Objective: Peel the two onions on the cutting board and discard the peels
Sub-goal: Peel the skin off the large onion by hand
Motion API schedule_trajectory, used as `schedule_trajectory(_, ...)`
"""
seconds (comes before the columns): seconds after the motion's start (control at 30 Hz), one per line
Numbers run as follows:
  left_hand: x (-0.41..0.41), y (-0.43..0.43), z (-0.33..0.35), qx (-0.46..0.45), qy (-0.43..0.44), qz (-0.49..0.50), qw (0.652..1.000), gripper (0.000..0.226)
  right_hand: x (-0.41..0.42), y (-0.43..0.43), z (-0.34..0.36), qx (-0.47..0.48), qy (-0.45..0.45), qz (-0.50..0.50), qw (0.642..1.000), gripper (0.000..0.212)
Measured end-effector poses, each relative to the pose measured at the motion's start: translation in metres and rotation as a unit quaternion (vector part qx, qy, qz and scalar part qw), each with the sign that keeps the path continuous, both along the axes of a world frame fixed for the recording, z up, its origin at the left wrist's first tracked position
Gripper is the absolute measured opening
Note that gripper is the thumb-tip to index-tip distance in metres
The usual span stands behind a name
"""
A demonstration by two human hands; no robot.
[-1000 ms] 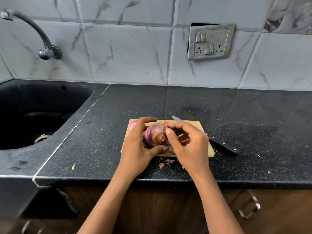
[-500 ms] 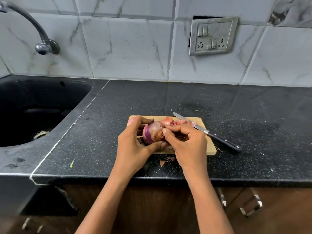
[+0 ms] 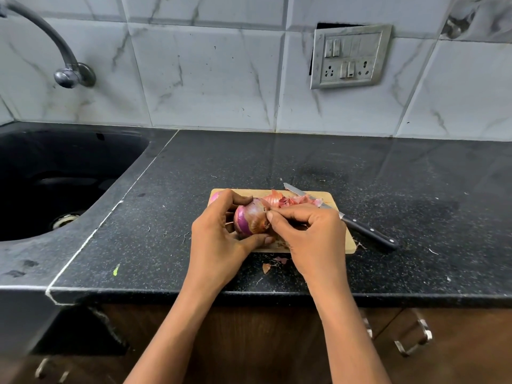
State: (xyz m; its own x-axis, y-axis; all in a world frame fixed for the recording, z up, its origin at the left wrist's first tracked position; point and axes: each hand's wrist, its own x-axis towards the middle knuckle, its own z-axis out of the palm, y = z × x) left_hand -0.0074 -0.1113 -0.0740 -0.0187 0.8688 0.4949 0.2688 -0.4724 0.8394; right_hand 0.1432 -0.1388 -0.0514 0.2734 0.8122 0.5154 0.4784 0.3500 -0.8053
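My left hand [image 3: 219, 239] grips a red onion [image 3: 250, 220] just above the wooden cutting board [image 3: 343, 243]; purple flesh shows on its left side, brown skin on its right. My right hand [image 3: 307, 234] pinches the dry skin at the onion's right end. A second onion [image 3: 214, 196], pink and mostly hidden behind my left hand, lies at the board's far left corner. Loose peels [image 3: 291, 200] are piled at the back of the board.
A black-handled knife [image 3: 360, 227] lies across the board's right edge, blade pointing back left. Small peel scraps [image 3: 273, 264] sit on the black counter in front of the board. A dark sink [image 3: 55, 178] with a tap [image 3: 66, 73] is at the left.
The onion has turned in my left hand, so more purple flesh shows. My right fingers have stayed at the skin on its right end. The camera tilted slightly.
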Motion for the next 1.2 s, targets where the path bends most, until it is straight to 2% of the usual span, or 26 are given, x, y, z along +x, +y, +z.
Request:
schedule_trajectory(0.43, 0.001, -0.003, 0.003, -0.003, 0.002, 0.008, 1.000, 0.064, -0.008, 0.004, 0.000, 0.020, -0.029, -0.035, 0.999, 0.010)
schedule_trajectory(0.63, 0.001, -0.005, 0.005, -0.006, -0.007, 0.005, 1.000, 0.061, -0.013, 0.009, -0.010, 0.076, -0.104, -0.080, 0.989, 0.001)
schedule_trajectory(0.8, -0.001, -0.003, 0.004, -0.028, -0.023, -0.016, 0.999, 0.062, -0.009, 0.011, -0.014, 0.096, -0.180, -0.090, 0.975, 0.005)
schedule_trajectory(1.03, -0.002, -0.003, 0.005, -0.061, -0.041, -0.067, 0.995, 0.064, 0.006, 0.024, -0.017, 0.101, -0.222, -0.059, 0.968, 0.017)
schedule_trajectory(1.2, -0.002, -0.005, 0.007, -0.078, -0.053, -0.105, 0.990, 0.064, 0.017, 0.035, -0.016, 0.105, -0.233, -0.070, 0.964, 0.006)
